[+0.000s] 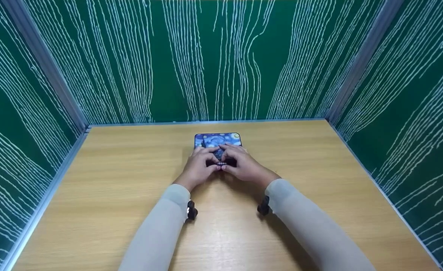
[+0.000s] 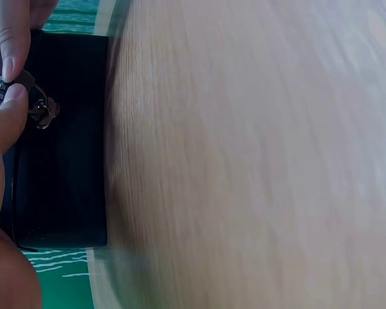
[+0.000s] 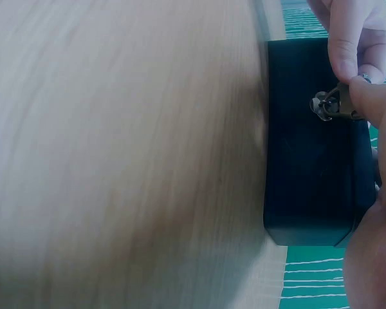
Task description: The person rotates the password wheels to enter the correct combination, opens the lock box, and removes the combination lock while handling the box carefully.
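Note:
A dark box (image 1: 217,139) with a swirling blue and yellow painted lid lies on the table. From its plain front face, a small combination padlock (image 3: 346,103) with number dials hangs by its shackle on a metal hasp (image 2: 46,113). My left hand (image 1: 200,165) pinches one end of the padlock between thumb and fingers, the other fingers lying on the lid. From the opposite side my right hand (image 1: 245,163) pinches the padlock too, its fingers also over the lid. The two thumbs almost meet. Fingers cover part of the dials, and the digits are too small to read.
The wooden table (image 1: 131,180) extends around the box on all sides. Green panels with white wavy lines (image 1: 221,60) stand at the back and both sides, joined by grey metal posts (image 1: 351,71). A dark wrist camera (image 1: 192,210) sits below each forearm.

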Available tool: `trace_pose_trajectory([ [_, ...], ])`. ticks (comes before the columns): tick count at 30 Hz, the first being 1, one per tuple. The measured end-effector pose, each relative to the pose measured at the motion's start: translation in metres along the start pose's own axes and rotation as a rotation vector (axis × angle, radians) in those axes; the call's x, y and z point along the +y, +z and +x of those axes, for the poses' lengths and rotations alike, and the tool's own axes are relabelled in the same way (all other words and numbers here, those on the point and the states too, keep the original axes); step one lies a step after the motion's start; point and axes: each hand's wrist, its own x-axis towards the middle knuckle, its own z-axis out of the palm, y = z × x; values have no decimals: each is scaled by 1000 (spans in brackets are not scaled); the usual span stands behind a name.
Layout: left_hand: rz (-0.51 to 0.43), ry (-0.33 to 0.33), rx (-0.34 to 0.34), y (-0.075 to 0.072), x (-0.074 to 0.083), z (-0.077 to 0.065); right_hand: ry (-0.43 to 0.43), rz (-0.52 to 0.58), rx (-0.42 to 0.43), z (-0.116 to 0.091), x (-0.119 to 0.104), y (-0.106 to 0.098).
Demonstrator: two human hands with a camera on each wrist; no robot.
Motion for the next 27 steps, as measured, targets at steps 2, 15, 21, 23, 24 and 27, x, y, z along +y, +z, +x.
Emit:
trace_pose_trajectory([
  [2,0,-8,0,1,-1,0,-5,-3,0,0,0,0],
  [15,3,1,2,1,0,1,-45,13,31,0,0,1],
  [21,10,17,9,0,0,0,-73,5,48,1,1,2],
  [23,12,19,11,0,0,0,-71,6,49,1,1,2],
  [24,15,18,11,0,0,1,-71,6,50,1,1,2],
  [27,21,17,12,1,0,1,-62,5,50,0,2,2],
])
